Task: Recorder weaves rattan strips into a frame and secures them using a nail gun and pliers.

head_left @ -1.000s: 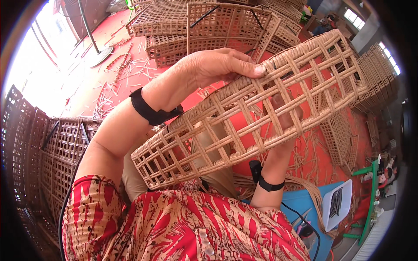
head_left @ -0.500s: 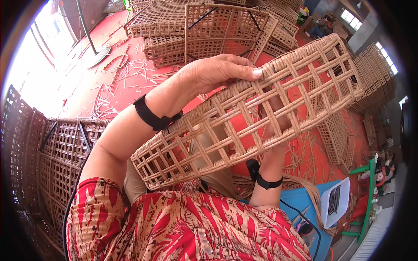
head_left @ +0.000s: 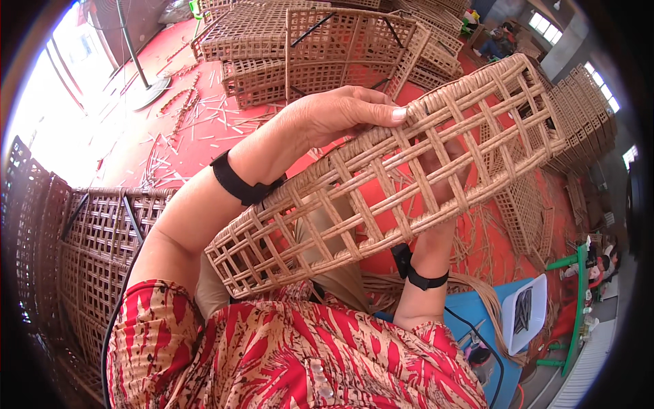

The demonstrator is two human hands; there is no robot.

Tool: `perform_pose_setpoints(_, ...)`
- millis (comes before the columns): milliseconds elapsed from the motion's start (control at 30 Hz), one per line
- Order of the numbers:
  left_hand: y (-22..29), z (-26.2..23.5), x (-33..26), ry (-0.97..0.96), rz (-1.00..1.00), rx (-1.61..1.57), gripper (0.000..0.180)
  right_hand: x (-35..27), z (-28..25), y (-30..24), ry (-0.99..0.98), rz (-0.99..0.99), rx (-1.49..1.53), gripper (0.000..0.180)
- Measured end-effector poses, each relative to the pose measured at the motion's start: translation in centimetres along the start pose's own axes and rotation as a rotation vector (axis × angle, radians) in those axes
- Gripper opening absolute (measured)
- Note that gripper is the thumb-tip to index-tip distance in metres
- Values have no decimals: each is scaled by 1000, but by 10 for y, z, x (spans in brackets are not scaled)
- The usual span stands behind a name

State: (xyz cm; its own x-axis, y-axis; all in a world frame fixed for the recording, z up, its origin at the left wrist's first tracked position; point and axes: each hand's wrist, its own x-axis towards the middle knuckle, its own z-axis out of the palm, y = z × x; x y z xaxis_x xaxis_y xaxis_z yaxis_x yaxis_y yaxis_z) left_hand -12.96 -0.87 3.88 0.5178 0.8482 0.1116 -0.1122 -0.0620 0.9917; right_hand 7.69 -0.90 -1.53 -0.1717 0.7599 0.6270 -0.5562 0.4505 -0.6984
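Note:
A long woven rattan basket frame point(head_left: 381, 201), with open lattice sides and a tightly wrapped upper rim, is tilted up to the right in front of me. My left hand point(head_left: 354, 112) is closed over that upper rim, its thumb lying on the near side and the other fingers mostly hidden behind. Through the lattice openings my right hand point(head_left: 446, 167) shows on the inner side, right of the middle. The slats cover its fingers, so I can't make out what they hold. Black bands circle both of my forearms.
Stacked rattan baskets point(head_left: 259, 41) stand at the back, with more at the right point(head_left: 586, 119). A dark woven panel point(head_left: 102, 238) is at my left. Cut strips point(head_left: 197, 112) litter the red floor. On a blue surface point(head_left: 494, 300) sits a white tray point(head_left: 537, 307) with dark pieces.
My right hand and forearm have shifted slightly right and upward behind the lattice. My left hand keeps its hold, and the basket frame has hardly moved.

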Motion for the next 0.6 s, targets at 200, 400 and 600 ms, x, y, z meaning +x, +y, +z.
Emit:
perform_pose_setpoints(200, 14, 10, -19, 147, 159, 361, 63, 3, 31, -13, 88, -5, -204, 25)
perform_pose_setpoints(400, 25, 17, -28, 326, 264, 731, 53, 6, 15, -5, 102, 15, -318, 16)
perform_pose_setpoints(600, 48, 26, -21, 409, 530, 1144, 35, 5, 12, 0, 114, -46, -350, 18)
